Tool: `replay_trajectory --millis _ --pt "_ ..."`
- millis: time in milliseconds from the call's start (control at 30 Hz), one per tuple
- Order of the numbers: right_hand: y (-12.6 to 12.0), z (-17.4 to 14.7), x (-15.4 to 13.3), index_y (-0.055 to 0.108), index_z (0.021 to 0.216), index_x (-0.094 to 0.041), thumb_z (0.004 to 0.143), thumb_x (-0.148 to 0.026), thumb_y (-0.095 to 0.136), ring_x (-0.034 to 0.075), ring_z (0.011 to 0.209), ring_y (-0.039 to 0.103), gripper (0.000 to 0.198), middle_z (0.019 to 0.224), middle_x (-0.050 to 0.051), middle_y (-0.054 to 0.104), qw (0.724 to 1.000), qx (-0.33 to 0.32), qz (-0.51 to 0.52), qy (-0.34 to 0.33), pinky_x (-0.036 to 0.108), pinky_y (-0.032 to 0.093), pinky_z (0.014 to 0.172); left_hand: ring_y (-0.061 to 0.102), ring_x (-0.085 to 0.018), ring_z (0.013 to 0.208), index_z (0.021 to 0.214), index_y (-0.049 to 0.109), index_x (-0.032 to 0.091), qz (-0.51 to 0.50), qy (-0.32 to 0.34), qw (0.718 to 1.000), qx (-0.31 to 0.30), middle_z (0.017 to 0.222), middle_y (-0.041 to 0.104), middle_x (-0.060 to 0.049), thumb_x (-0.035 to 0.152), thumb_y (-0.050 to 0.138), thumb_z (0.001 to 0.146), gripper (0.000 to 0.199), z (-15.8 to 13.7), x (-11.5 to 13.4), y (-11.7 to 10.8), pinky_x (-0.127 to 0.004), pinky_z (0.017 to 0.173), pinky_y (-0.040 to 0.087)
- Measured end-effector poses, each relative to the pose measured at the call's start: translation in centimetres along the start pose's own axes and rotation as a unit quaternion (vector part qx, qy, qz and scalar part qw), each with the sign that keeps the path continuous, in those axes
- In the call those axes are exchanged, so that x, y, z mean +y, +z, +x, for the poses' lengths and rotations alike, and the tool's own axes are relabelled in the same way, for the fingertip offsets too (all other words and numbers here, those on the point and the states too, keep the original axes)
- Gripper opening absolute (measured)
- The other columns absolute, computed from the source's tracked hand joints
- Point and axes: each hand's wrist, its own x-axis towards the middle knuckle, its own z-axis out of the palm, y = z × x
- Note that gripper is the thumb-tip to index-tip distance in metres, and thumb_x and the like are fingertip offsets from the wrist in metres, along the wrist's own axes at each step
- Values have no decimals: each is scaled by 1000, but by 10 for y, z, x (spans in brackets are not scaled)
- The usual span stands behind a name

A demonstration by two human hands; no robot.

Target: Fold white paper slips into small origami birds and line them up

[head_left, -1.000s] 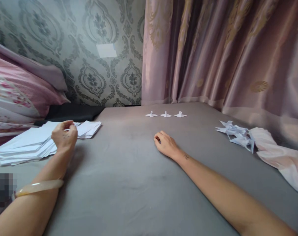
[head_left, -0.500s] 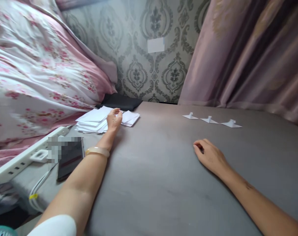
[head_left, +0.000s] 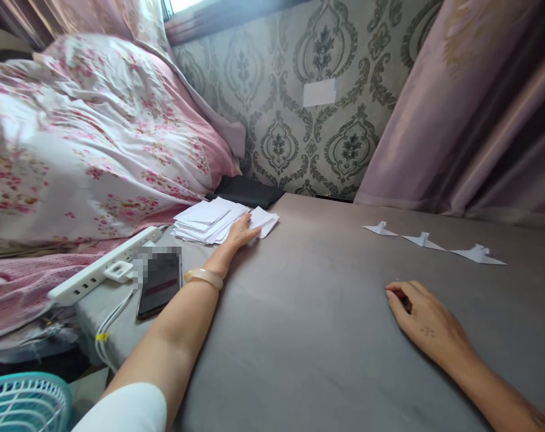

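My left hand point(head_left: 242, 231) rests at the right edge of a thick stack of white paper sheets point(head_left: 200, 219), its thumb spread away from the fingers. Just beyond the thumb lies a smaller pile of white paper point(head_left: 266, 221), which the fingers partly overlap. Over the grey surface, my right hand point(head_left: 425, 315) is curled, thumb tip against the index finger, and nothing shows in it. Farther back on the right, three folded white paper pieces point(head_left: 423, 240) stand in a row, each with a small upright part.
A phone point(head_left: 161, 281) and a white power strip point(head_left: 101, 267) with cables lie left of my left forearm. A black folded item point(head_left: 248, 191) sits behind the papers. Floral bedding point(head_left: 110, 138) rises at left; a curtain point(head_left: 430, 120) hangs at right. A teal fan point(head_left: 24, 399) stands lower left.
The view has swung left, so things appear farther right. My left hand has turned, its thumb now spread from the fingers beside the paper. My right hand keeps its curled shape.
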Motion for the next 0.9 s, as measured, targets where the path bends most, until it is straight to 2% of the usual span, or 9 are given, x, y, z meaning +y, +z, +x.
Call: replay_trajectory --millis 300,400,500,567,600,667,733,800,900 --pt "-2 -1 -2 61 91 -26 84 -42 41 20 75 60 27 97 3 63 1000 -16 1 0 34 44 63 62 -26 106 119 60 14 23 27 998 47 115 67 -11 13 47 79 42 3 -8 5 -36 95 44" --pt "-2 -1 -2 61 91 -25 84 -41 42 20 76 60 26 97 3 63 1000 -17 -1 1 34 44 64 55 -26 118 119 60 15 27 38 993 111 122 64 -12 9 39 84 42 1 -3 0 -41 104 35" --pt "-2 0 -3 61 90 -25 84 -40 43 20 78 60 24 97 3 63 1000 -16 -5 6 33 44 62 41 -24 132 129 52 15 12 57 974 218 135 54 -13 10 31 90 44 -3 9 -8 -46 113 17" --pt "-2 -1 -4 61 91 -25 85 -39 44 20 77 60 23 97 3 63 1000 -12 -8 2 33 44 62 48 -22 125 121 59 16 -52 118 950 285 126 61 -11 16 36 92 37 -6 22 -9 -42 113 19" --pt "-2 -1 -4 61 91 -25 85 -38 44 20 77 60 23 96 3 64 1000 -11 -10 -1 33 44 62 54 -22 117 114 63 17 -101 141 942 287 120 65 -10 21 40 92 32 -9 31 -9 -40 111 25" --pt "-3 -1 -5 62 90 -25 86 -37 44 20 76 60 22 96 3 63 1000 -10 -12 -3 33 44 62 60 -21 104 104 66 17 -240 146 931 234 109 68 -8 33 50 89 27 -14 50 -4 -34 98 40" --pt "-3 -1 -5 61 89 -25 86 -36 44 20 76 60 21 95 3 63 1000 -10 -10 -7 33 44 62 63 -20 89 94 67 15 -416 81 895 136 91 70 -6 41 61 80 30 -24 71 4 -31 85 48" --pt "-2 -2 -6 61 91 -25 87 -35 46 20 75 60 19 93 3 63 1000 -1 -1 -14 34 45 62 64 -18 75 91 66 13 -466 67 881 59 81 69 -5 48 64 76 38 -37 92 15 -31 72 51" --pt "-1 -3 -10 56 107 -23 85 -34 54 17 70 58 25 94 4 62 997 57 45 -29 34 48 65 63 -15 68 87 66 12 -584 -7 799 -144 78 69 -4 46 76 66 41 -63 117 29 -29 67 52"
